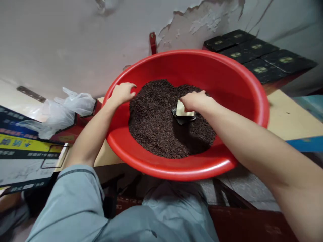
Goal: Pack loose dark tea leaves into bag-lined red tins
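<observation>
A large red plastic basin (176, 169) holds a heap of dark brown loose bits (156, 121) that look like dried tea leaves. My left hand (123, 93) lies over the basin's left rim, its fingers apart and slightly bent above the inner wall, with nothing in them. Down at the heap, my right hand (195, 100) grips a small cream-coloured box-like piece (183, 110). Under that piece a dark, flat, square-edged part (182, 120) rests at the surface of the heap; whether the two are joined I cannot tell.
Several black-topped boxes (257, 50) stand together at the back right against a peeling wall. Clear plastic bags (60, 111) sit on red boxes at the left, beside a printed carton (22, 151). A pale wooden tabletop (292, 114) carries the basin.
</observation>
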Available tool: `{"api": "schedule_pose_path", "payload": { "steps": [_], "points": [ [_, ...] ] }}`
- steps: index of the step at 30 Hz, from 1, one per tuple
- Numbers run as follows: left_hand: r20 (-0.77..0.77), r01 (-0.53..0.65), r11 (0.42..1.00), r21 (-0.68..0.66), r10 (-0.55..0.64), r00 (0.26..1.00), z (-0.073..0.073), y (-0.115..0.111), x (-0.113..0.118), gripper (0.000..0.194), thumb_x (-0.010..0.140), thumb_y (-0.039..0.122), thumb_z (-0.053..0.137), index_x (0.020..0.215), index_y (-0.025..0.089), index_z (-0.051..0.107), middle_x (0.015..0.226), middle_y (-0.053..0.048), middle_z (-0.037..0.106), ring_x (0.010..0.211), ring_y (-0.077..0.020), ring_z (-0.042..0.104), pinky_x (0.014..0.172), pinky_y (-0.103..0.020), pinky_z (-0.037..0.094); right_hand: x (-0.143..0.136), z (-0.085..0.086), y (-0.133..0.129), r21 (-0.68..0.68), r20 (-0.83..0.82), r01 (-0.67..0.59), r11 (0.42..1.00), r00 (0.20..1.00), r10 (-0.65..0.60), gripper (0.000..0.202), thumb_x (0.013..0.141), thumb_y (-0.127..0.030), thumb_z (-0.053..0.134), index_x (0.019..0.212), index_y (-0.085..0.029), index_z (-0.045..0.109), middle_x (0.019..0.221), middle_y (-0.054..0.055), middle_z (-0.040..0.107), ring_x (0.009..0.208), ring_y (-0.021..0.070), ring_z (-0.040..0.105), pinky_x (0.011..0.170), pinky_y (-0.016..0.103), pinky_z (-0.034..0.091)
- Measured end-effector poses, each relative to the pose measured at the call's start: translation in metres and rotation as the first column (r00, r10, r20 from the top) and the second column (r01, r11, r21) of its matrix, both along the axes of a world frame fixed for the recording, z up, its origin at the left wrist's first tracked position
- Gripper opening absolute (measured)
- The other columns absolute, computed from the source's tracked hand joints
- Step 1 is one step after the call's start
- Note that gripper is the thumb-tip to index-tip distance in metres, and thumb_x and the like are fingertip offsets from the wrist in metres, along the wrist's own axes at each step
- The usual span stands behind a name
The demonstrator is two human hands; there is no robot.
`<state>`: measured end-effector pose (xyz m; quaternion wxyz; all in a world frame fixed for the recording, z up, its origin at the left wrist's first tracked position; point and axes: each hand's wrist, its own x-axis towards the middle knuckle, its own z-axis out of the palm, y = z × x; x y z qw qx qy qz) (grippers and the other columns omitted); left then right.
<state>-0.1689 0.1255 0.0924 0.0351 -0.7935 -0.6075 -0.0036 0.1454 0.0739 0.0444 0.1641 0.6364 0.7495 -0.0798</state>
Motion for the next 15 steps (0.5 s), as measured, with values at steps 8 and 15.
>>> {"api": "schedule_pose_path", "payload": {
  "steps": [8,15],
  "points": [
    [-0.136,-0.567,0.823,0.034,0.566,0.813,0.021,-0.064,-0.126,0.028,0.090,0.020,0.063,0.114,0.013,0.074,0.118,-0.020,0.077,0.113,-0.0340,0.071,0.096,-0.040,0.055,-0.010,-0.008,0.008,-0.042,-0.070,-0.138,0.990,0.988,0.135,0.056,0.086,-0.035,0.071,0.141,-0.024,0.068,0.141,0.021,0.068,0.125,0.0437,0.066,0.096,0.068,0.054],
    [-0.137,-0.637,0.758,0.140,0.652,0.746,-0.021,-0.095,-0.124,0.043,0.096,0.017,0.055,0.139,0.011,0.059,0.134,-0.024,0.071,0.125,-0.0392,0.066,0.105,-0.051,0.049,-0.013,-0.011,0.000,-0.068,-0.119,-0.166,0.984,0.980,0.157,0.054,0.082,-0.034,0.073,0.135,-0.026,0.073,0.136,0.017,0.072,0.121,0.0425,0.070,0.090,0.060,0.058]
  ]
}}
